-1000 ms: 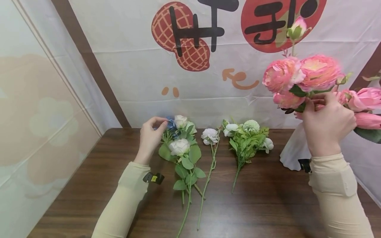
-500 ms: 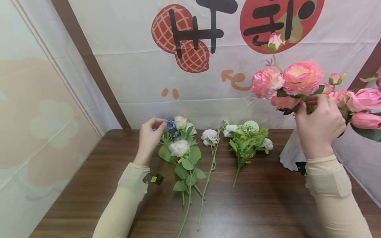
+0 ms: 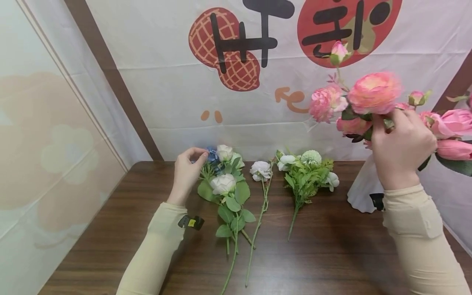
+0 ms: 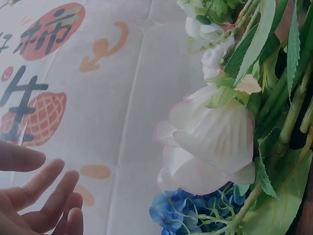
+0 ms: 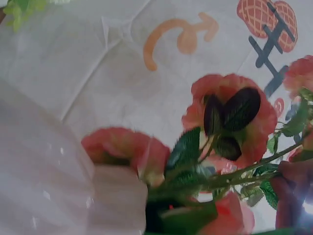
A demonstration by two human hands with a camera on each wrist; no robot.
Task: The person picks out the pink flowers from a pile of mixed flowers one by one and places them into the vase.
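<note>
At the right, my right hand (image 3: 403, 147) pinches the stem of a pink peony (image 3: 374, 93), just under its bloom. More pink blooms (image 5: 234, 117) cluster around a white vase (image 3: 363, 190), whose mouth shows in the right wrist view with stems going into it. My left hand (image 3: 187, 174) is raised over the table's far left, fingers loosely bent and holding nothing. Near it in the head view are blue flowers (image 3: 213, 155). The left wrist view shows a gap between the fingers and the white roses (image 4: 210, 142). The right fingertips are partly cut off in the right wrist view.
White roses with leafy stems (image 3: 223, 184) lie on the brown table (image 3: 140, 246). Right of them are a thin-stemmed white flower (image 3: 261, 171) and a green-and-white bunch (image 3: 304, 180). A printed cloth (image 3: 166, 98) hangs behind the table.
The pink blooms have swung left and slightly down from one second ago. My right hand moved left, then back slightly right and up beneath the large bloom. The left hand stays put.
</note>
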